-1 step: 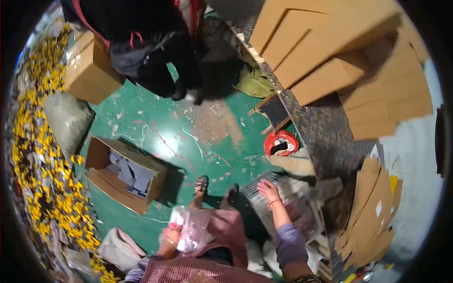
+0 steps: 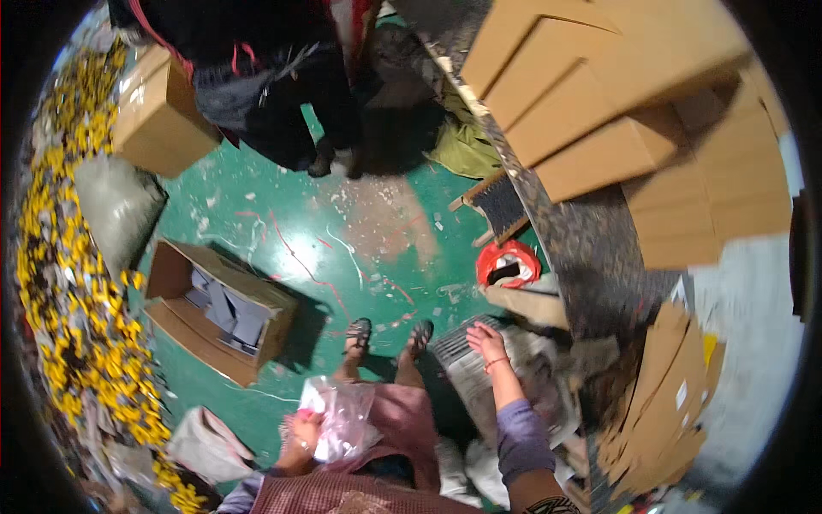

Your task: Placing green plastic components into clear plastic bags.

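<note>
My left hand point(image 2: 304, 427) is closed on a clear plastic bag point(image 2: 342, 420) over my lap, and something pink shows at the fingertips. The bag hangs loose across the pink checked apron point(image 2: 402, 421); its contents, if any, are hard to make out. My right hand point(image 2: 487, 342) reaches out to the right with its fingers stretched and holds nothing. It is over a plastic-wrapped pale bundle point(image 2: 522, 368); whether it touches the bundle I cannot tell.
An open carton point(image 2: 257, 368) with grey pieces stands left, beside a heap of yellow pieces point(image 2: 77, 343). A person in dark clothes point(image 2: 265, 94) stands ahead. Right are a red-rimmed bag point(image 2: 485, 267), a small stool point(image 2: 499, 208) and a table with flat cardboard point(image 2: 591, 163).
The whole view has shifted slightly, and my right foot shows more plainly. Both hands keep nearly the same pose, the left still gripping the plastic bag.
</note>
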Action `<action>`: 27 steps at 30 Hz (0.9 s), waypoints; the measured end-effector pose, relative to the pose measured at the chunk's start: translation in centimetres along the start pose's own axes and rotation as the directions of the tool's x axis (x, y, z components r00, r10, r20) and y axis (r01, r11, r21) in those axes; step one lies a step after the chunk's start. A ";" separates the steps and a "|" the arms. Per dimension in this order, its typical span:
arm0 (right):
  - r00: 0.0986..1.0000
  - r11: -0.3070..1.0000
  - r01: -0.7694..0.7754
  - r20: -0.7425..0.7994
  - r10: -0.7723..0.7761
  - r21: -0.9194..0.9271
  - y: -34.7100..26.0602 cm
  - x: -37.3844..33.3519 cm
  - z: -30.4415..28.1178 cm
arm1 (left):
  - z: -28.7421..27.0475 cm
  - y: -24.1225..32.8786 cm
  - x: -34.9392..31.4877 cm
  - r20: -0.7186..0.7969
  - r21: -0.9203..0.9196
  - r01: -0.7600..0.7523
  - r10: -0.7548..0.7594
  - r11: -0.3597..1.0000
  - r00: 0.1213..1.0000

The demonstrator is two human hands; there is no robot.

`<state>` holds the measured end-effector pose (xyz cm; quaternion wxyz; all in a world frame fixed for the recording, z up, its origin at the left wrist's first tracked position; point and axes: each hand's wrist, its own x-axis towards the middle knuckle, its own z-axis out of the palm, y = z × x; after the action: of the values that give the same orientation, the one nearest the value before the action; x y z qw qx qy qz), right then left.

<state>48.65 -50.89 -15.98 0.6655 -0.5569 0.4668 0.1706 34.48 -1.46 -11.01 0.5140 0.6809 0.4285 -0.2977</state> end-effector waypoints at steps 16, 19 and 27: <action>0.964 0.976 0.026 -0.263 0.033 0.217 -1.2 53.9 -11.5 | 5.8 -14.2 -2.9 -0.307 -0.556 0.262 -0.489 0.788 0.817; 0.938 0.939 0.168 -0.341 -0.060 0.299 -4.3 62.4 -17.4 | 8.1 -14.8 -2.1 -0.292 -0.629 0.229 -0.499 0.742 0.816; 0.921 0.864 -0.164 0.389 -0.039 0.475 -3.8 64.0 -4.5 | 7.5 -9.5 -1.0 -0.281 -0.487 0.263 -0.434 0.833 0.856</action>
<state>81.95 -74.90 -65.41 0.8590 -0.3055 0.3729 0.1722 25.85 -7.92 -16.58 0.4941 0.5026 0.6939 -0.1477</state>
